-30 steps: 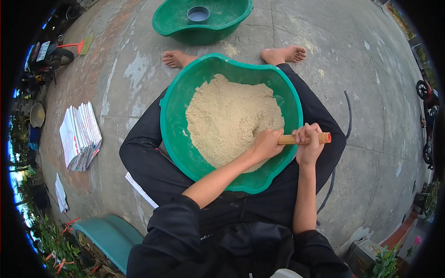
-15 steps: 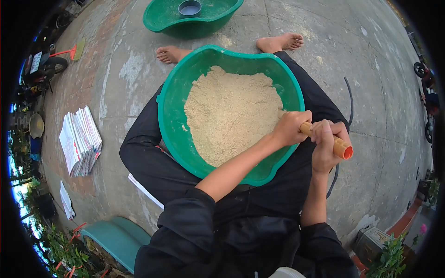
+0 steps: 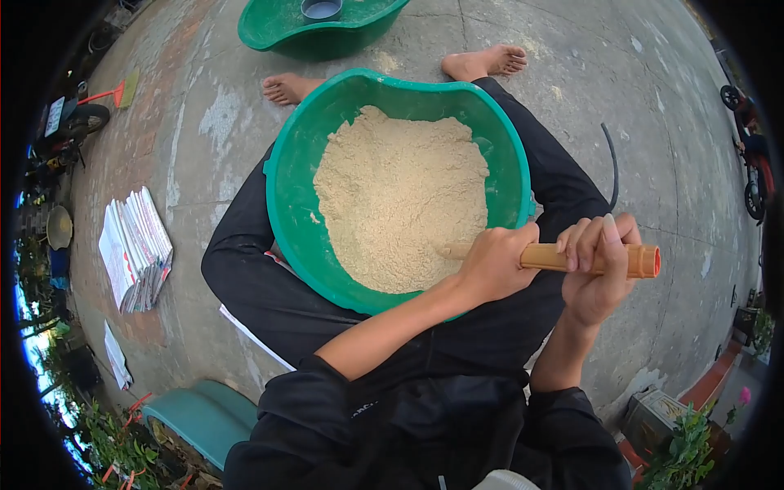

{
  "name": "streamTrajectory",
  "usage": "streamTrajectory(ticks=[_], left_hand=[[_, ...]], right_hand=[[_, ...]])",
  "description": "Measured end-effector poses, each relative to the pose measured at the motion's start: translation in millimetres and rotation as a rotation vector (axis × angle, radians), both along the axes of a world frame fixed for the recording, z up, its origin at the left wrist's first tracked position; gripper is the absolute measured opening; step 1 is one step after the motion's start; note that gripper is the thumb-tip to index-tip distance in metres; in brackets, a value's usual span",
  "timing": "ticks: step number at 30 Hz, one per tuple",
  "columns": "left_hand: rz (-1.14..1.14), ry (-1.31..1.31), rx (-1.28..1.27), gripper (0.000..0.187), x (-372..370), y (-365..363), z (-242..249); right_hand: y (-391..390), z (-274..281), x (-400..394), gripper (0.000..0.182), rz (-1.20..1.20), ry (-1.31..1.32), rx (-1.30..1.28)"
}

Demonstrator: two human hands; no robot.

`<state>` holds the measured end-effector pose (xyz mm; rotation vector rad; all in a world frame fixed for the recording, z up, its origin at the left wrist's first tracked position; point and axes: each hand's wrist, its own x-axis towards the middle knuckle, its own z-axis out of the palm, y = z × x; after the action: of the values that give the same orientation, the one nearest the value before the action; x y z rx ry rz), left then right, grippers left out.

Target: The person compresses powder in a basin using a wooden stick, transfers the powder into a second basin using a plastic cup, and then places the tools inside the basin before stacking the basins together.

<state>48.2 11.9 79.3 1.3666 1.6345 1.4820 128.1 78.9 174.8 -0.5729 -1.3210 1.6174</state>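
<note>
Between my legs sits a green plastic tub [image 3: 282, 224] with pale, crumbly powder [image 3: 400, 188] heaped inside it. My left hand [image 3: 500, 260] is wrapped round a tan bamboo-look stick [image 3: 543, 256], close over the near right part of the tub. The stick's tip overlaps the powder's lower right part. Farther along, my right hand [image 3: 603, 263] grips the same stick near its hollow orange-red end, outside the rim. The stick lies almost level across the view.
Another green tub [image 3: 327, 41] stands beyond my feet, holding a grey round bowl [image 3: 321, 10]. A stack of folded white sacks [image 3: 135, 249] is on the concrete at left. A dark hose [image 3: 611, 167] lies right of my leg; a teal container [image 3: 204, 416] and plants are near lower left.
The stick has swung from a downward slant to nearly level. My right hand has moved right, and my left hand slightly down and left. The stick's tip now shows over the powder.
</note>
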Motion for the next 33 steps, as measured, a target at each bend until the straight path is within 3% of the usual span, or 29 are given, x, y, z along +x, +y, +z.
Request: streamTrajectory(ticks=[3,7,11,14,16,17,18,20,25,27,30,33], left_hand=[[0.004,-0.076,0.048,0.025,6.4,16.6,-41.5],[-0.073,0.077,0.139,0.022,-25.4,37.7,-93.7],[-0.041,0.18,0.293,0.029,-54.6,71.2,-87.2],[-0.032,0.269,0.356,0.032,-66.8,88.4,-60.8],[-0.003,0.236,0.292,0.032,-64.5,96.7,-65.0],[-0.021,0.157,0.179,0.024,-63.8,92.2,-69.8],[-0.018,0.158,0.18,0.024,-61.4,86.5,-80.5],[0.151,0.158,-0.084,0.024,-52.8,69.5,-94.3],[0.123,0.057,-0.435,0.03,-25.4,18.2,-81.9],[0.081,0.011,-0.479,0.028,-24.5,10.1,-66.2],[-0.003,0.122,-0.385,0.025,-32.1,21.8,-35.7],[0.006,0.21,0.092,0.021,-56.5,67.1,-32.7]], right_hand=[[8.2,-27.7,-2.9,0.024,-0.081,-0.103,0.052],[6.3,-74.2,-11.3,0.023,-0.119,-0.103,0.047],[-1.8,-62.5,-15.9,0.018,-0.073,-0.21,0.269],[10.3,-51.6,-21.6,0.017,-0.084,-0.097,0.511],[23.7,-55.4,-24.4,0.017,-0.082,-0.081,0.421],[29.0,-61.1,-26.2,0.018,-0.076,-0.205,0.374],[38.9,-78.3,-29.9,0.02,-0.052,-0.164,0.243],[54.2,-99.1,-36.8,0.024,-0.024,-0.057,0.025],[58.7,-108.8,-27.5,0.026,0.073,-0.101,-0.468],[55.3,-101.4,-22.8,0.026,0.069,-0.118,-0.473],[48.8,-58.6,-20.8,0.026,-0.01,-0.042,-0.291],[39.3,-26.3,-31.8,0.024,-0.088,0.1,0.034]])
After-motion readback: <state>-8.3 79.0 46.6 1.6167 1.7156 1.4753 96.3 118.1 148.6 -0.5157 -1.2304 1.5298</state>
